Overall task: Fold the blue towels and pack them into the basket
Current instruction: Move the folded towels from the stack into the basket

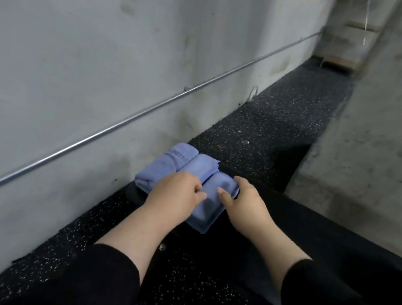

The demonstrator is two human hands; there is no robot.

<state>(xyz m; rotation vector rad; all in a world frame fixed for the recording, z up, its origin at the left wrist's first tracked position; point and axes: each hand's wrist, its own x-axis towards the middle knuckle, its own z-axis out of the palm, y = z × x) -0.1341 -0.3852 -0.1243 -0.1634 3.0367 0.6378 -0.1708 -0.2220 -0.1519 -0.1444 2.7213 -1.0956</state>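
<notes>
A pale, scuffed plaster wall (83, 51) fills everything out beyond the fingers on the left side, and a thin grey metal pipe (124, 122) runs along it on a slant. Below it lies the black speckled rubber floor (276, 117), stretching away ahead of the fingertips toward a far corner. Nearer in, a black container (341, 231) sits under and to the right of the hands; whether this is the basket, I cannot tell, it is too dark to read.

Now the three folded light-blue towels (192, 167), packed side by side in a tight row. The furthest one, with printed lettering, lies beyond the left fingers near the wall. The middle one sits just past both sets of fingertips. The nearest one lies right between the two hands.

The left hand (177, 191) rests on top of the row, fingers curled down onto the fabric with the fingertips pressing at the seam beside the nearest towel. The right hand (242, 200) clamps that nearest towel, fingers hooked over its far right edge and thumb laid on its top face. Both forearms come in from black sleeves (101, 282) at the bottom of the view.
</notes>
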